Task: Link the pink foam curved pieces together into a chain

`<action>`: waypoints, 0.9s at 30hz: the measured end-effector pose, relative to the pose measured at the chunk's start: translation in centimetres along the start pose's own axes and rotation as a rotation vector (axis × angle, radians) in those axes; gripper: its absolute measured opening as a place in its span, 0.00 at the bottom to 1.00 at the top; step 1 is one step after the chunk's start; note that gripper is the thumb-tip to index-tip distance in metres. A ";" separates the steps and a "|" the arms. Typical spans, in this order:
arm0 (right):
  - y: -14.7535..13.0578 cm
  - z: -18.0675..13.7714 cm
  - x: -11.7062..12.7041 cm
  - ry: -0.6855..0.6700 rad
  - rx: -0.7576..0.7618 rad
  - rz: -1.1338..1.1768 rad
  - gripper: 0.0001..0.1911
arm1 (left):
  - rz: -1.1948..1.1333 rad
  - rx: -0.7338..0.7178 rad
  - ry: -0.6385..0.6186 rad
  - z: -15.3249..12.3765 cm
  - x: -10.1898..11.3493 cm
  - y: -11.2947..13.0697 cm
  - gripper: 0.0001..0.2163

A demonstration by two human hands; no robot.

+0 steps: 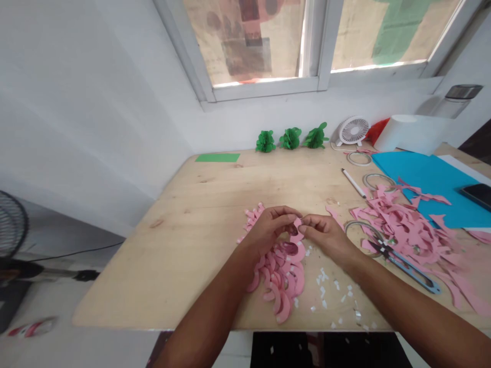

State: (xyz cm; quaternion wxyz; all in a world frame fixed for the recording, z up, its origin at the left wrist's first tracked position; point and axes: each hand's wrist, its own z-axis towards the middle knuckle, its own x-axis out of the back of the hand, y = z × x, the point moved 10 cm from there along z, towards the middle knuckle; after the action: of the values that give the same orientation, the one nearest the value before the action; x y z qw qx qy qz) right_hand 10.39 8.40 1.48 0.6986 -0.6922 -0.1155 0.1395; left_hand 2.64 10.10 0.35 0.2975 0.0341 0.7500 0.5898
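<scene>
The left hand [275,225] and right hand [325,236], both half-curled (and nearly meeting), pinch a pink paper piece [295,238] above the bench [192,230].

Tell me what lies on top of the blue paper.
A phone and some pink scraps can be seen on the blue paper. The parts directly beneath them are covered.

Black wire-cage fan [13,225]: cut off left
Black flat phone [479,195]: cut off right
Pink paper piece [297,225]: partly hidden by hands [324,234]
</scene>
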 end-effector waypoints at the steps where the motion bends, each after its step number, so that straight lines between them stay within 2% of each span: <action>1: 0.1 0.0 -0.1 -0.015 -0.009 0.047 0.10 | -0.027 0.012 -0.015 -0.1 -0.1 -0.1 0.07; 9: 1.3 -0.3 -0.7 -0.103 -0.087 0.238 0.08 | -0.114 0.019 -0.102 -0.3 -1.0 0.1 0.10; 18: 1.3 -0.3 -1.2 -0.131 -0.109 0.288 0.06 | -0.094 0.012 -0.079 -0.2 -0.8 0.0 0.07; 27: 0.9 -0.5 -1.2 -0.113 -0.118 0.280 0.08 | -0.050 0.021 -0.057 -0.2 -0.7 0.1 0.09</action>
State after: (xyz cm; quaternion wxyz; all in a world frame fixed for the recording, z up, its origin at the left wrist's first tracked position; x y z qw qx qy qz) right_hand 9.37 7.50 0.66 0.6229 -0.7324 -0.0651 0.2671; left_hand 3.13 9.70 0.73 0.3331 0.0355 0.7480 0.5729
